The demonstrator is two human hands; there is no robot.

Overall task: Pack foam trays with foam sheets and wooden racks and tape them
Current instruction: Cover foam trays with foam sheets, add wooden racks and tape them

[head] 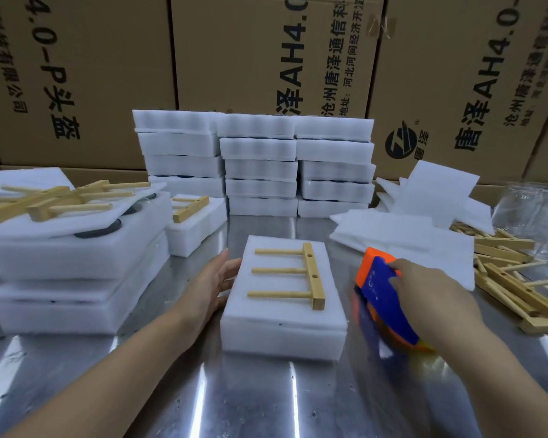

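Note:
A white foam tray [282, 330] lies in the middle of the steel table, covered by a foam sheet. A wooden rack [301, 276] with three pegs lies flat on top of it. My left hand [212, 286] rests with straight fingers against the tray's left side. To the right of the tray, my right hand [424, 289] grips an orange and blue tape dispenser [380, 295], which is blurred by motion.
Stacks of closed foam trays [257, 159] stand behind. At left are larger foam trays [70, 263] with wooden racks [54, 197] on top. Loose foam sheets [424, 229] and a pile of racks [513, 273] lie at right. Cardboard boxes [266, 52] wall the back.

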